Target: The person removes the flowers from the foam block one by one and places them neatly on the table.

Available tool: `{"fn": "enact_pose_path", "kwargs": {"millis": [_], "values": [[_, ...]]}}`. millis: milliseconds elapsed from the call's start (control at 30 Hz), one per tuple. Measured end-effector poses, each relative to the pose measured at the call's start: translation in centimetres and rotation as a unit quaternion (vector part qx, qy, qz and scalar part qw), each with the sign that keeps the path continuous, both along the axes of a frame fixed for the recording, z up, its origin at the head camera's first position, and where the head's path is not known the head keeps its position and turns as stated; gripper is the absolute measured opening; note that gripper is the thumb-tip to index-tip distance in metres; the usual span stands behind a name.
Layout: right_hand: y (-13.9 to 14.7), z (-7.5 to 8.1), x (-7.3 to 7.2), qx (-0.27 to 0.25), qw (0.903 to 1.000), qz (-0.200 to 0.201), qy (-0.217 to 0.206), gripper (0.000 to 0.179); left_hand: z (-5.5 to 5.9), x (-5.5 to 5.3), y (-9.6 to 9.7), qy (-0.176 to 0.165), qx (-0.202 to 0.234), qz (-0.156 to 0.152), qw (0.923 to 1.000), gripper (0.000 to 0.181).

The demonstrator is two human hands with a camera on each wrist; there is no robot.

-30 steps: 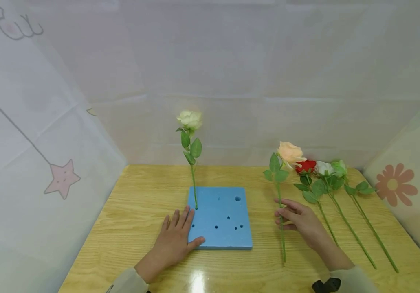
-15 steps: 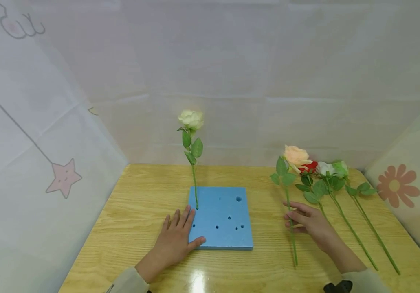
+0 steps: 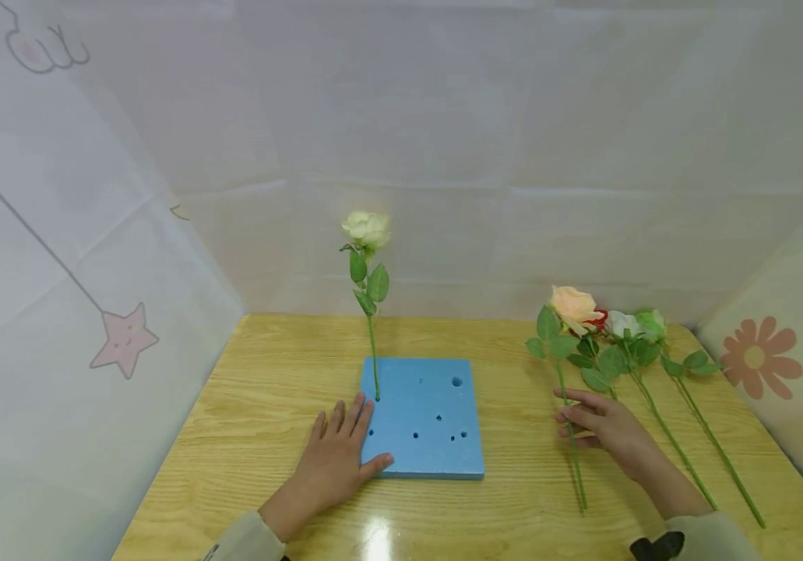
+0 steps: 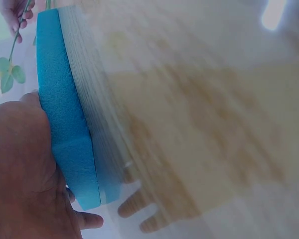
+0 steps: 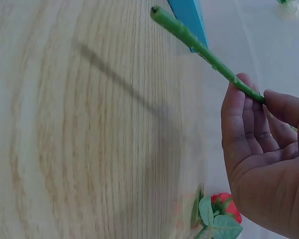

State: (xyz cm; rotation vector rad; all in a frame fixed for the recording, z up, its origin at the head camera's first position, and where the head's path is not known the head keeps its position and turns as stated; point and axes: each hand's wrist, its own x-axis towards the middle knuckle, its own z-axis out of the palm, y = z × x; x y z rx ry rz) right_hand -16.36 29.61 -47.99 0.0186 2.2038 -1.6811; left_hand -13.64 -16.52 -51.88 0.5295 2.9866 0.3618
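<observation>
Two hands, head view: the left hand (image 3: 334,458) lies with straight fingers over the left edge of the blue block (image 3: 401,460). The right hand (image 3: 607,432) pinches the green stem (image 3: 576,467) of the peach rose (image 3: 573,308).
Peach rose, head view: it is over the table (image 3: 268,421), right of the block and apart from it.
Cream rose (image 3: 367,229), head view: it stands in a hole, so don't bump it.
Block, left wrist view: the hand is by its edge. Hold it still, or it may slide.
Stem end, right wrist view: it pokes out free. A gentle, firm pinch should stop it spinning. Mind the red rose (image 5: 229,206); leaves could catch.
</observation>
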Motion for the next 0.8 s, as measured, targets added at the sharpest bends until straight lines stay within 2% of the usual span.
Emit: {"fn": "enact_pose_path", "kwargs": {"millis": [300,633,800], "values": [[0.7,-0.4,-0.4,-0.012,0.9998,0.014,-0.011,0.063,-0.3,0.0,0.0,0.004,0.01,-0.004,0.9999,0.095],[1.7,-1.2,-0.9,-0.008,0.9995,-0.001,-0.031,0.063,-0.5,-0.1,-0.1,0.003,0.005,-0.004,1.0,0.096],[2.0,-1.4,-1.3,-0.004,0.9994,0.007,-0.035,0.065,-0.3,0.0,-0.1,0.002,-0.002,0.0,1.0,0.097]]}}
